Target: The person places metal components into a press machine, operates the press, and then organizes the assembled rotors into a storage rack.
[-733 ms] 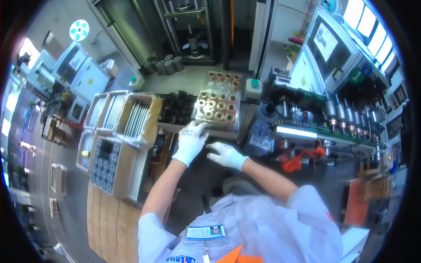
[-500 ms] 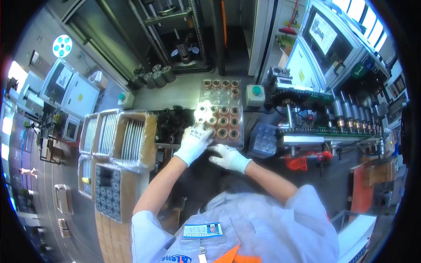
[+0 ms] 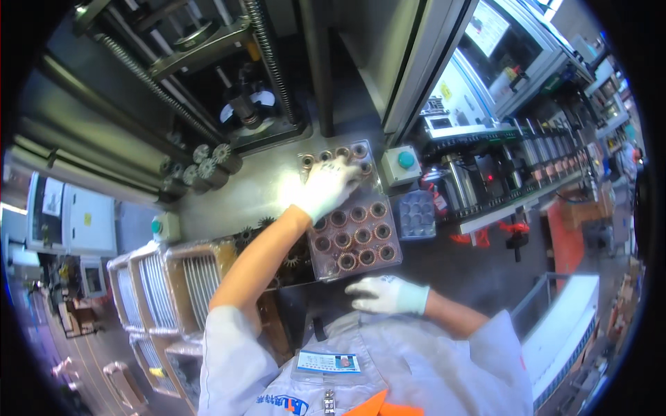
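A clear plastic tray (image 3: 331,269) holds rows of copper-coloured toothed rings (image 3: 362,236) with dark centres. My left hand (image 3: 329,187), in a white glove, reaches over the tray's far part. Its fingers bend down beside a ring in the second row from the back; whatever lies under the fingertips is hidden. Several rings stand along the back row. The pocket at the tray's near left corner looks bare. My right hand (image 3: 390,295), also gloved, hovers in front of the tray's near edge, apart from it, fingers stretched leftward and holding nothing.
Dark toothed parts (image 3: 291,258) lie left of the tray. Dark grooved cylinders (image 3: 208,166) stand before a press (image 3: 243,111). Green-button boxes (image 3: 401,166) flank the bench. On the right are a smaller clear tray (image 3: 416,215) and a conveyor (image 3: 513,201). Cartons (image 3: 201,284) are at left.
My left hand has moved from the tray's near left corner to its far rows. My right hand has drawn back from the tray's edge. The view has shifted and turned.
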The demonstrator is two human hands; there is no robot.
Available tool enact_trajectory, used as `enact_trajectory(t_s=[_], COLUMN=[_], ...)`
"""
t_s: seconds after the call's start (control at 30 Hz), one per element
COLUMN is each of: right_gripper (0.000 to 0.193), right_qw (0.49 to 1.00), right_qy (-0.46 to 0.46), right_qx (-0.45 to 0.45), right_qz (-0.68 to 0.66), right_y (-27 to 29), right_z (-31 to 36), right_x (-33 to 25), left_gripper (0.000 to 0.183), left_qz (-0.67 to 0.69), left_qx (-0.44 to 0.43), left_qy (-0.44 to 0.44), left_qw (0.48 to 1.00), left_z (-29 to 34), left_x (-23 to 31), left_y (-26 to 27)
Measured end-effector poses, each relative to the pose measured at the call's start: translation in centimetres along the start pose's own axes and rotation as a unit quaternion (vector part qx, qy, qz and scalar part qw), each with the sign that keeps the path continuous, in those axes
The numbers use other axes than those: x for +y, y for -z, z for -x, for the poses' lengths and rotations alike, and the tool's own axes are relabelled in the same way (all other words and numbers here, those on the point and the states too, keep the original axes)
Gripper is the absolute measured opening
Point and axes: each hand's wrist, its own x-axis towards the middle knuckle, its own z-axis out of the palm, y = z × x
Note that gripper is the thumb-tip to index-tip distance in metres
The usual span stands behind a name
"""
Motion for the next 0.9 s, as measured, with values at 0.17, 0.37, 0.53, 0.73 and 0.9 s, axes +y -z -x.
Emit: enact_trajectory(t_s=[0.17,0.37,0.53,0.73,0.9], right_gripper=[0.047,0.036,0.044,0.090,0.076], right_qw=[0.988,0.960,0.903,0.901,0.894], right_qy=[-0.066,-0.078,-0.039,0.083,0.068], right_qx=[0.123,0.245,0.337,0.426,0.428], right_qz=[-0.063,-0.110,-0.263,0.006,-0.116], right_y=[0.0,5.4,11.7,17.8,21.0], right_z=[2.2,2.3,-5.5,-30.2,-39.8], right_x=[-3.1,-8.9,-9.6,-6.6,-8.4], left_gripper=[0.022,0.026,0.027,0.025,0.023], left_qz=[-0.025,-0.005,0.336,0.557,0.542], left_qx=[-0.025,0.020,0.089,0.211,0.294], left_qy=[-0.118,-0.108,0.156,0.317,0.356], left_qw=[0.992,0.994,0.925,0.738,0.702], left_z=[-5.6,-5.8,0.2,14.1,20.5], left_x=[-3.0,-5.9,-6.4,-12.3,-11.3], left_y=[-3.8,-3.9,9.4,13.3,12.4])
